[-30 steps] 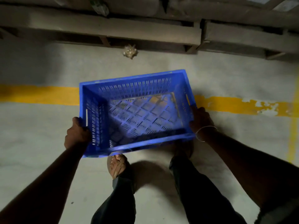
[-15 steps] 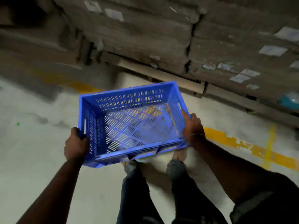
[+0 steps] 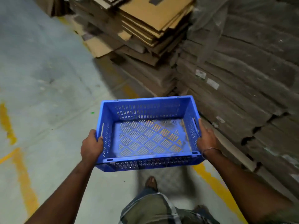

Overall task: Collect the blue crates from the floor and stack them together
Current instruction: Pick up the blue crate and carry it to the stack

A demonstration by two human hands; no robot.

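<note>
One empty blue crate [image 3: 146, 102] with slotted walls and a perforated floor hangs level in front of me, off the floor. My left hand [image 3: 91, 146] grips its left short wall at the handle slot. My right hand [image 3: 206, 139], with a thin bangle at the wrist, grips the right short wall by its handle slot. Other blue crates are not in view.
Tall stacks of flattened cardboard [image 3: 242, 78] line the right side, and a looser pile of brown sheets [image 3: 150, 21] lies ahead. Grey concrete floor [image 3: 40, 78] with worn yellow lines [image 3: 24, 175] spreads to the left. My feet and legs [image 3: 152, 199] show below the crate.
The view has swung left along the aisle, so the cardboard stacks now lie to the right and ahead. The crate stays held in both hands, now level.
</note>
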